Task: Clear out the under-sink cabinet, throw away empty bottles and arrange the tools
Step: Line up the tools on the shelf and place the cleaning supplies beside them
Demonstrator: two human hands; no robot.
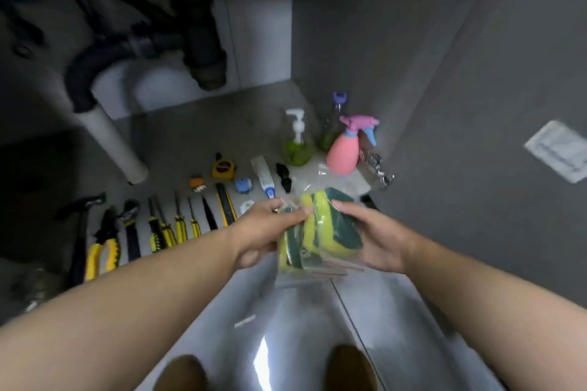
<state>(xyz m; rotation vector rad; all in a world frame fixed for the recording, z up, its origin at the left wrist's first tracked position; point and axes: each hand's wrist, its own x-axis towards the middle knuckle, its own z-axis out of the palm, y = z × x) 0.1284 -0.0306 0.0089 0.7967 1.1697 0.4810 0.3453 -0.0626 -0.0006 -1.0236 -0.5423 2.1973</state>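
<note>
Nearest, at the bottom edge, two brown shoe tips (181, 373) stand on a glossy pale tiled floor (301, 320) that carries a bright glare. Above them both bare forearms reach forward and meet on a clear plastic bag of sponges (317, 232). The bag is crumpled and see-through, with thin red lines along its lower edge, and the sponges inside are yellow with dark green scouring faces, several stacked at angles. The left hand (263, 232) grips the bag's left side, thumb and fingers pinched at its top. The right hand (371, 238) cradles the right side, thumb laid over a green face. The bag is held in the air, just in front of the cabinet's open floor.

Beyond the hands, a row of tools lies side by side on the grey cabinet floor (197, 133): at far left a black hammer (79, 232), then yellow-handled pliers (106, 244), a wrench (130, 225), and several yellow-and-black screwdrivers (168, 225), with a utility knife (226, 205) at the right end. Just past them sit a yellow tape measure (223, 168), a small blue round item (244, 185) and a white tube (263, 176).

Further right stand a pump bottle (297, 143) with green liquid low in it, a clear bottle with a purple cap (333, 124), and a pink spray bottle (344, 149) with a pink and blue trigger. Farthest back, black drain pipes (143, 47) curve under the sink, blurred
</note>
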